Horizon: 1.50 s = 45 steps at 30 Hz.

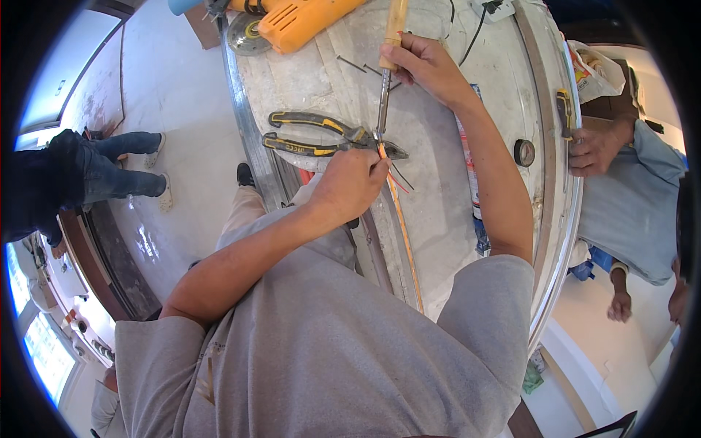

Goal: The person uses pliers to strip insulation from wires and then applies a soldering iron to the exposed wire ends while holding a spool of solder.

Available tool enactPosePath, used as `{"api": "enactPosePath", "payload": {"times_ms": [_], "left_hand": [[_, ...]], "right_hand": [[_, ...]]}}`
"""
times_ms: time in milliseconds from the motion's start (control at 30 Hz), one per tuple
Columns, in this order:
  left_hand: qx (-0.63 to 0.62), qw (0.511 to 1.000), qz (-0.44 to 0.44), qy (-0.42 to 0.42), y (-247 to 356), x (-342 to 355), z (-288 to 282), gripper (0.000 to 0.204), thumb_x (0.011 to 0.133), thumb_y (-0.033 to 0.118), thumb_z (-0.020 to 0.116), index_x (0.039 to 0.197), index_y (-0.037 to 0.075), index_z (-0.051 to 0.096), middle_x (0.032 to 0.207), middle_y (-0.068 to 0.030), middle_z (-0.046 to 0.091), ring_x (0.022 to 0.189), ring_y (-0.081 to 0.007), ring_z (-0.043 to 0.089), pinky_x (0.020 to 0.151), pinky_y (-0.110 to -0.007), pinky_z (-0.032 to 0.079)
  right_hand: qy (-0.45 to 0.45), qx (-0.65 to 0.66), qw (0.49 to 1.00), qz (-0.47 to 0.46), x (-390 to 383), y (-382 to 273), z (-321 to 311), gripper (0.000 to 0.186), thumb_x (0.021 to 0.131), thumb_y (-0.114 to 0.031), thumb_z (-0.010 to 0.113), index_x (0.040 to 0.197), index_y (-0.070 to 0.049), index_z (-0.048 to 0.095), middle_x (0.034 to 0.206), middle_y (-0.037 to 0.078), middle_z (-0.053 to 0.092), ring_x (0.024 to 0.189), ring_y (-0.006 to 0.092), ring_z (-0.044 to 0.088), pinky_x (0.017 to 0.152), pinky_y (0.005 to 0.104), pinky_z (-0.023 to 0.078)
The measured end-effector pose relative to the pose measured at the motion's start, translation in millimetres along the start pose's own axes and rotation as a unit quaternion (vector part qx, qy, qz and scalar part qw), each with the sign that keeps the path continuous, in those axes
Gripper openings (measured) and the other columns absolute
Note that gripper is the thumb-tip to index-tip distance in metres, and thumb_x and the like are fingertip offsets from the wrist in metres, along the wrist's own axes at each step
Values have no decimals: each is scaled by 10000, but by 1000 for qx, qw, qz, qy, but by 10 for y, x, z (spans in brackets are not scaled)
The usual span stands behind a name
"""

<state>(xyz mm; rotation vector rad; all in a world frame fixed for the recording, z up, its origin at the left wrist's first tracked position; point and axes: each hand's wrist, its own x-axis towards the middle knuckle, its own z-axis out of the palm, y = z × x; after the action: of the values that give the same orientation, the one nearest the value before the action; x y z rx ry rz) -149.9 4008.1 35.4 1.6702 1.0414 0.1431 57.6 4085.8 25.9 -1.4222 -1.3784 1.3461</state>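
My right hand (pixel 427 69) is closed round the lower end of the wooden handle of a soldering iron (pixel 384 98), its metal shaft pointing down toward my left hand. My left hand (pixel 350 182) pinches a thin orange cable (pixel 403 230) right by the iron's tip. That cable trails down over the bench toward my shirt, and thin red and black wire ends (pixel 399 179) stick out beside my fingers. Combination pliers (pixel 314 135) with black-and-yellow handles lie just beyond my left hand, jaws to the right.
A yellow angle grinder (pixel 303 25) with its disc lies at the far left of the worktop (pixel 438 146). Loose nails (pixel 351 64), a black tape roll (pixel 524 152) and a red-and-white can (pixel 468 164) lie about. Another person's hand (pixel 595 150) rests at the right edge; someone in jeans (pixel 120 171) stands left.
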Motion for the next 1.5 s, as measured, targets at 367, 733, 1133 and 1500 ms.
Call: {"api": "enactPosePath", "payload": {"times_ms": [367,733,1133,1500], "left_hand": [[-2,1000,18,11,-68,7,31,371,931,221,538,689,-60,566,524,-171,552,459,-224,576,496,-363,447],[8,999,33,8,-36,15,-1,374,930,225,530,688,-59,555,537,-177,551,472,-259,572,520,-381,447],[-1,1000,-1,-22,14,17,-42,306,912,185,524,777,-68,632,656,-260,587,645,-426,587,641,-465,461],[1,1000,-4,-25,12,20,-43,309,912,190,530,779,-71,629,667,-264,588,665,-432,590,650,-468,463]], "right_hand": [[-7,-6,1000,-2,15,6,9,301,913,-343,603,862,-47,612,719,-32,544,583,46,459,539,204,368],[2,14,1000,-17,31,14,63,306,906,-328,616,866,-25,631,617,-47,484,542,36,398,492,213,312],[8,-2,1000,-10,37,19,89,293,906,-312,613,835,-28,618,619,-48,474,556,40,399,504,222,318],[16,-41,999,2,54,48,84,330,884,-349,646,867,-19,643,662,-50,530,580,31,426,514,216,343]]}}
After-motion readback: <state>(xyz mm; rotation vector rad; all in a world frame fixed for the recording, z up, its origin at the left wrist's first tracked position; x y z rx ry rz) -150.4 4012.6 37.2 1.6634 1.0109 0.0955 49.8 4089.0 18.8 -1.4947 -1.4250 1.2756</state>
